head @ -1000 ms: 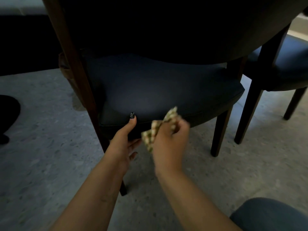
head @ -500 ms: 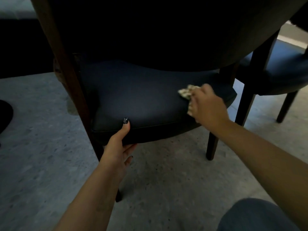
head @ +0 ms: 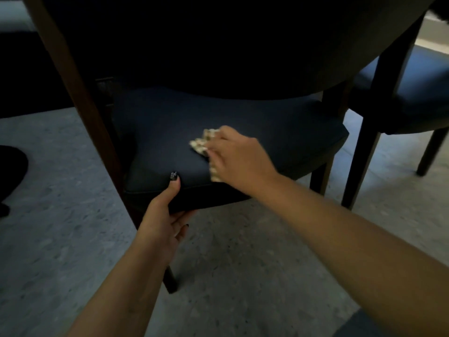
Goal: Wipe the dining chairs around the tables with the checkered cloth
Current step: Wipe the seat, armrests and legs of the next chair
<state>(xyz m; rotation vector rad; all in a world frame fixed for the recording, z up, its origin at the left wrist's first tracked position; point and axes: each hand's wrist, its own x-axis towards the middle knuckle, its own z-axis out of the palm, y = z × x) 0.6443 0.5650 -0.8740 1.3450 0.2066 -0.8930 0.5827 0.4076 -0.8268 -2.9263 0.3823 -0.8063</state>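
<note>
While the left hand point(head: 165, 220) grips the chair seat point(head: 255, 122), the right hand point(head: 238, 159) clutches the checkered cloth point(head: 202, 142).

A grey speckled floor point(head: 243, 276) fills the lower view. At its far left edge lies a dark rounded shape point(head: 11, 164), too dim to identify. At the floor's bottom right corner, a patch of grey-blue fabric point(head: 379, 324) shows.
</note>
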